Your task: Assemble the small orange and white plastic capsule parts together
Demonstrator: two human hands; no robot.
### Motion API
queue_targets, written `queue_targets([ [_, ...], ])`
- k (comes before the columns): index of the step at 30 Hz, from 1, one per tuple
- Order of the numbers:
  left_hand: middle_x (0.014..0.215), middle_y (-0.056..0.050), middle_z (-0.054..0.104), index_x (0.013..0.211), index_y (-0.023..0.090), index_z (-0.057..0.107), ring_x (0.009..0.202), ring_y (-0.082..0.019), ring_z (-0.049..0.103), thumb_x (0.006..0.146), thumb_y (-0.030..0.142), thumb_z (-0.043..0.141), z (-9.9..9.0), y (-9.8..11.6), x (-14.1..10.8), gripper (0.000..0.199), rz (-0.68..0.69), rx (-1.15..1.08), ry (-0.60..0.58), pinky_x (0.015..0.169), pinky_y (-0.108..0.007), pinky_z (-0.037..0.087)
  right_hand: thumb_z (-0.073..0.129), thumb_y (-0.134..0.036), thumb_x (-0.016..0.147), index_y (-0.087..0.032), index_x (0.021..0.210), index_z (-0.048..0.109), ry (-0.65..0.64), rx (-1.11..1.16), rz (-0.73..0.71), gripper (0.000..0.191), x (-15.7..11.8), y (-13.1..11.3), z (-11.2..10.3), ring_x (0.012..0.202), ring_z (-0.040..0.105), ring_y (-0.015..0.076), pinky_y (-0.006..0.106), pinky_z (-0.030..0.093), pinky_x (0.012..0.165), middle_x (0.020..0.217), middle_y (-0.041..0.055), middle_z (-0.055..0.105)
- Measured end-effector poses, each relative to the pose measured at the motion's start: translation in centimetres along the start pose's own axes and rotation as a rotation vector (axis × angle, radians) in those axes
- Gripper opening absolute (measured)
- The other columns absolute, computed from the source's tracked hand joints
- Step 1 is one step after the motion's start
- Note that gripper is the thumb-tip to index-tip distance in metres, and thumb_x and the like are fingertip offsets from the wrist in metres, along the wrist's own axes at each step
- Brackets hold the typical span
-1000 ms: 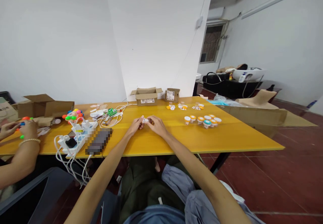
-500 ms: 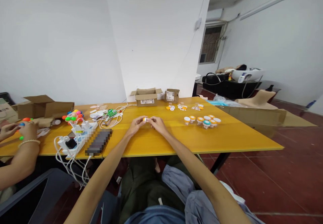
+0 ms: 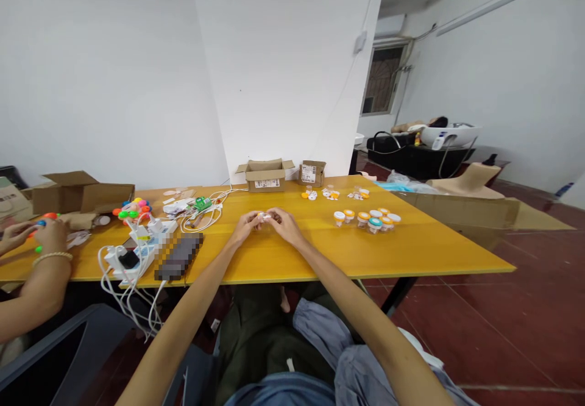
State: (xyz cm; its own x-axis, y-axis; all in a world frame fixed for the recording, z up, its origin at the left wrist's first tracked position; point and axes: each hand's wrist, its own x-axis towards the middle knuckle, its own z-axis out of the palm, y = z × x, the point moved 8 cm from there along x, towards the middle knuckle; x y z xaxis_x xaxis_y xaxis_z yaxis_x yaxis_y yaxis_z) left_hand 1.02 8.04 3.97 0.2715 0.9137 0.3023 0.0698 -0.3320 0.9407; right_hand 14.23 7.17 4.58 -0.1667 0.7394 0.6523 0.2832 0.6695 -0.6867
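A: Where is the small clear container (image 3: 264, 217)?

B: It is over the yellow table (image 3: 292, 259), between the person's left hand (image 3: 247, 228) and right hand (image 3: 284, 224).

A: And how are these hands?

B: Each one pinches the container with its fingers, from its own side.

A: What is around?

B: On the right stand lidded jars (image 3: 375, 225). Behind is a cardboard box (image 3: 265, 181). On the left lies a power strip (image 3: 148, 252); beyond it, a co-worker's hand (image 3: 53, 235) touches coloured balls (image 3: 50, 216).
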Motion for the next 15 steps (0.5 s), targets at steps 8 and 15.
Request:
queue_targets([
  [8, 0.051, 0.002, 0.052, 0.065, 0.017, 0.059, 0.048, -0.01, 0.048, 0.079, 0.062, 0.063, 0.0, -1.1, 0.0, 0.047, -0.095, -0.043, 0.013, 0.048, -0.023, 0.036, 0.06, -0.02, 0.087, -0.025, 0.1, 0.07, -0.049, -0.116, -0.215, 0.017, -0.6, -1.9, 0.1, 0.081, 0.061, 0.0187, 0.031, 0.052, 0.075, 0.09, 0.0046, 0.063],
  [15, 0.045, 0.004, 0.046, 0.064, 0.017, 0.058, 0.04, -0.009, 0.043, 0.077, 0.069, 0.058, -0.1, -1.3, 0.0, 0.054, -0.143, -0.036, 0.052, 0.043, -0.023, 0.032, 0.059, -0.018, 0.087, -0.026, 0.103, 0.069, -0.055, -0.116, -0.273, 0.02, -0.9, -2.9, 0.4, 0.095, 0.062, 0.0192, 0.034, 0.051, 0.088, 0.1, 0.0053, 0.061],
])
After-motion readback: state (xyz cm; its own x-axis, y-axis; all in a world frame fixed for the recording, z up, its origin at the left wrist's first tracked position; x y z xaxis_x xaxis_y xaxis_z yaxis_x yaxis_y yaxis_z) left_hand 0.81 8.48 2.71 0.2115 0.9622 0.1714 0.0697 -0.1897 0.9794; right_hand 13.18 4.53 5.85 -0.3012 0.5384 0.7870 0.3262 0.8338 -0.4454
